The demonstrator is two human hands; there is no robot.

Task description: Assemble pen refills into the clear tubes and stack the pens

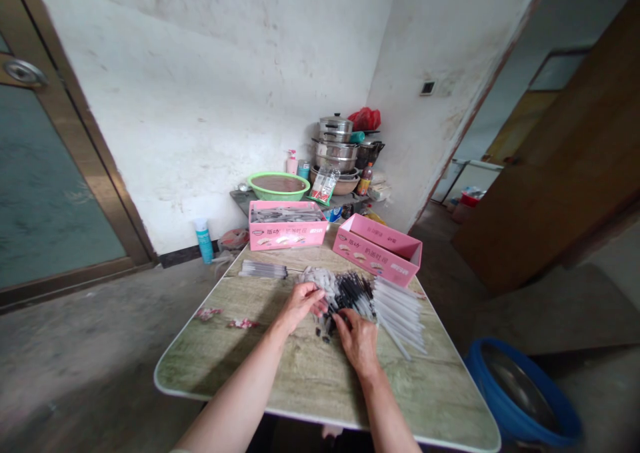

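Observation:
My left hand [303, 303] is at the near edge of a heap of whitish-grey small pieces [323, 278], thumb and fingertips closed together. What lies between them is too small to name. To its right, my right hand [357, 338] bends its fingers down at the black ends [353, 291] of a stack of slim tubes; its fingertips are closed, their content hidden. The clear tube bodies [400, 311] fan out to the right. Several small black pieces [325, 333] lie loose between my hands. A bundle of similar tubes [263, 269] rests at the left.
Two pink boxes stand at the table's far side: the left box [287, 234] is full of slim grey items, the right box [377, 256] is open. Behind are a green basin [279, 189] and stacked steel pots [336, 143]. A blue bucket [525, 393] stands right of the table [240, 359].

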